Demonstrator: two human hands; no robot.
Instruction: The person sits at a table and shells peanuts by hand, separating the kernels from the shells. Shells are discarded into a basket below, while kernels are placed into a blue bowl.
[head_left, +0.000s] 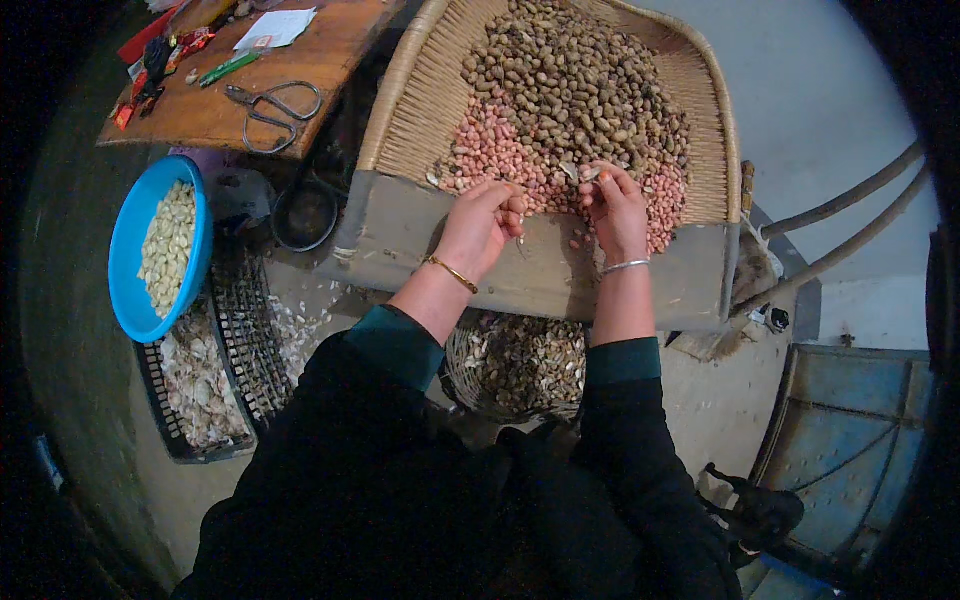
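Note:
A woven winnowing basket (409, 105) lies before me, its flat grey front lip (540, 277) towards me. Unshelled peanuts (585, 82) are heaped at its back, and loose pink peanut kernels (487, 142) spread along the front of the heap. My right hand (621, 214), with a silver bracelet at the wrist, pinches a pale peanut shell (592, 174) over the kernels. Just left of it my left hand (480, 225), wearing a gold-coloured bangle, hovers over the lip with curled fingers; whether something small is inside them is hidden.
Empty shells fill a wicker basket (469, 360) below the lip. On the left, a blue basin (120, 255) of pale peeled cloves rests by a black plastic crate (176, 442). Scissors (274, 112) lie on a wooden table (187, 124). A black animal (761, 510) stands lower right.

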